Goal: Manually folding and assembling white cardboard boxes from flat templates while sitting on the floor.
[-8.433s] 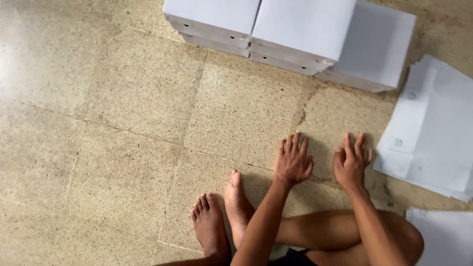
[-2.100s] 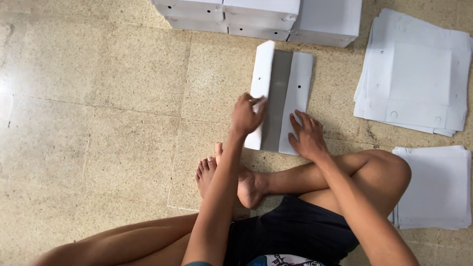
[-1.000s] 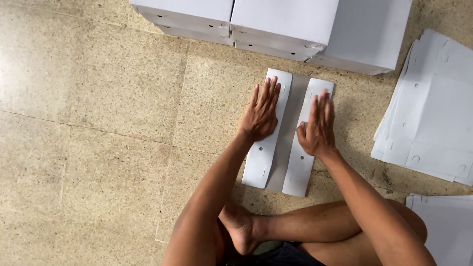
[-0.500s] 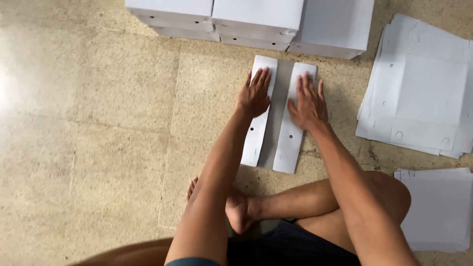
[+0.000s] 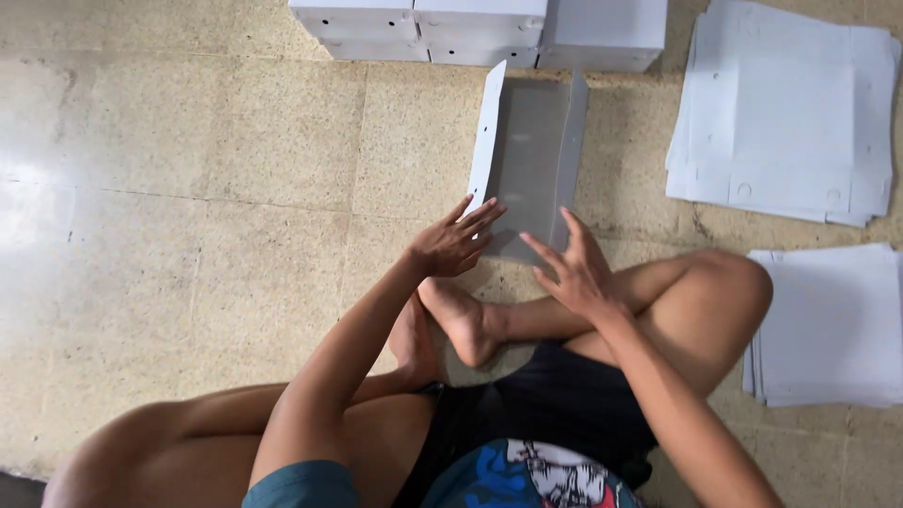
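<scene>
Now both hands are spreading open: left hand (image 5: 453, 243) fingertips touching the folded white sheet (image 5: 527, 155)'s near-left flap, right hand (image 5: 578, 271) resting fingers on its near edge.

Single head view, steep downward, close over lap and floor (image 5: 188, 235).

White cardboard sheet (image 5: 527, 150), grey inside; white boxes (image 5: 480, 23); speckled beige floor (image 5: 188, 141).

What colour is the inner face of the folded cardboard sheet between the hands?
Grey inner face, white side flaps; head view.
</scene>
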